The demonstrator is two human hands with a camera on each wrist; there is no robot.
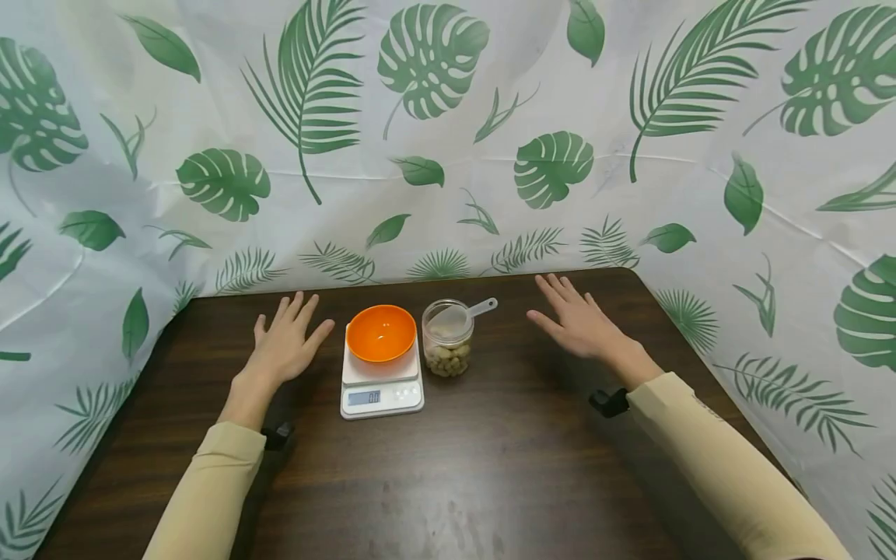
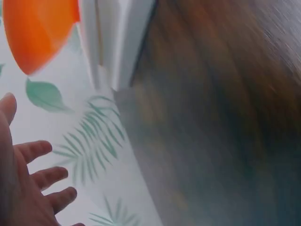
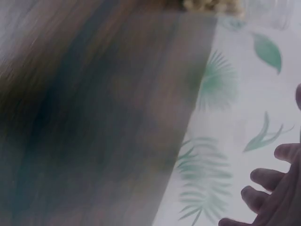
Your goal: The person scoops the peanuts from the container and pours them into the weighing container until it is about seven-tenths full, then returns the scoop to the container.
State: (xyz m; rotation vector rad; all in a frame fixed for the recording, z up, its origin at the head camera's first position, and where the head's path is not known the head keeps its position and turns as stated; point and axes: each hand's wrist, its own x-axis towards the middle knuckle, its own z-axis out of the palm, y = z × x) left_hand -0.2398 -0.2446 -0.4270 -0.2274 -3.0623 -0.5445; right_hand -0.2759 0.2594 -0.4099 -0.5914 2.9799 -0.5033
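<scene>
An orange bowl (image 1: 381, 333) sits on a white kitchen scale (image 1: 383, 398), whose display appears to read 0.0. Just right of the scale stands a clear jar (image 1: 448, 342) partly filled with pale nut-like pieces (image 1: 448, 361). A white measuring scoop (image 1: 483, 307) rests in the jar's mouth, its handle pointing right. My left hand (image 1: 285, 342), fingers spread and palm down, is to the left of the scale and holds nothing. To the right of the jar, apart from it, my right hand (image 1: 577, 319) has its fingers extended and holds nothing either.
All of this is on a dark brown wooden table (image 1: 448, 482). A white curtain with green leaf prints (image 1: 448, 218) hangs along the table's back edge and both sides. Dark bands (image 1: 609, 402) circle both wrists.
</scene>
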